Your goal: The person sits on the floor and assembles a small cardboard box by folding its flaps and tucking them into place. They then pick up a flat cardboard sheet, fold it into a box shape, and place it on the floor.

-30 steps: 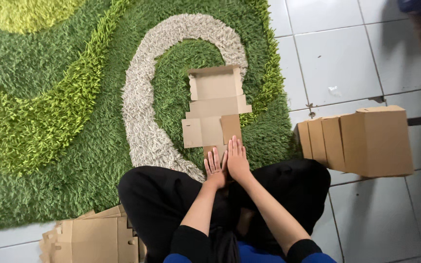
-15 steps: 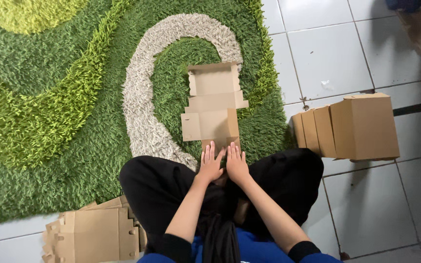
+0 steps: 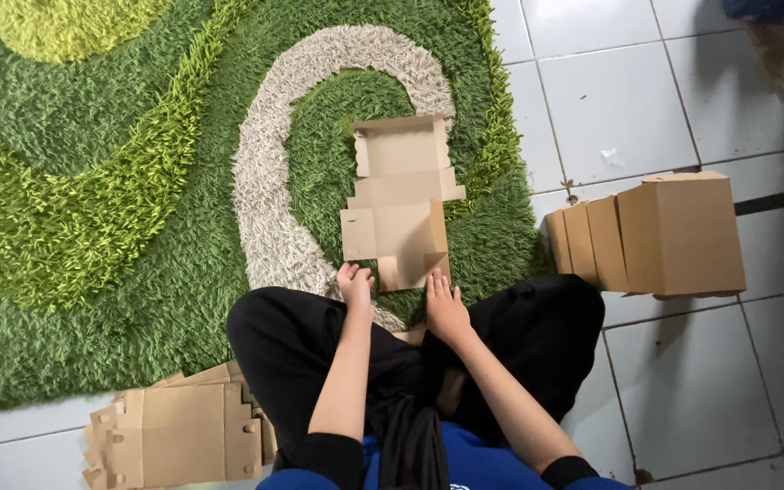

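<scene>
A flat, partly folded brown cardboard box blank (image 3: 398, 201) lies on the green shag rug (image 3: 93, 181) in front of my crossed legs. My left hand (image 3: 355, 283) rests with curled fingers at the blank's near left corner, touching its near edge. My right hand (image 3: 444, 304) lies with fingers spread at the blank's near right corner, fingertips on a small folded flap. Neither hand grips the cardboard. The far end of the blank has its side walls raised into a shallow tray.
A row of assembled brown boxes (image 3: 651, 234) stands on the white tiled floor (image 3: 610, 100) to my right. A stack of flat cardboard blanks (image 3: 179, 436) lies on the tiles at my left knee. More cardboard shows at the top right corner.
My hands, pressed together at the blank's near edge a second ago, have moved apart to its two near corners. The view has shifted slightly.
</scene>
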